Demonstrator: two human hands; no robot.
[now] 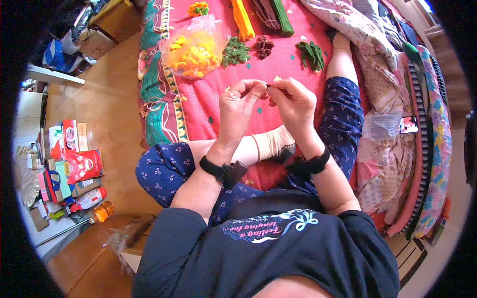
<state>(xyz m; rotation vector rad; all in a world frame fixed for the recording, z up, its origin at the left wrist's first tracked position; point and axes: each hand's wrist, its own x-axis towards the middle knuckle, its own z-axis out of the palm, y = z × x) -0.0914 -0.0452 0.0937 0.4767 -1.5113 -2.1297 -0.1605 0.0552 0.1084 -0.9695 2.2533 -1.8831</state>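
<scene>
Over the red bedspread, my left hand (237, 105) and my right hand (297, 102) meet fingertip to fingertip. Both are closed in a pinch on a small dark piece (269, 86), mostly hidden by the fingers. Small yellow bits show beside each hand; whether they are held or lie behind, I cannot tell. Beyond the hands lie a pile of green fuzzy pieces (236, 51), a cluster of dark brown curled pieces (264, 47) and a heap of dark green loops (311, 55). A clear plastic bag (204, 31) holds many yellow pieces.
Bundles of yellow (242, 20), brown (267, 14) and green fuzzy stems (281, 19) lie at the far side. An orange-yellow flower (198, 9) sits behind the bag. Folded quilts and a phone (409, 125) are at right. Packages, including a red bag (84, 165), stand at left.
</scene>
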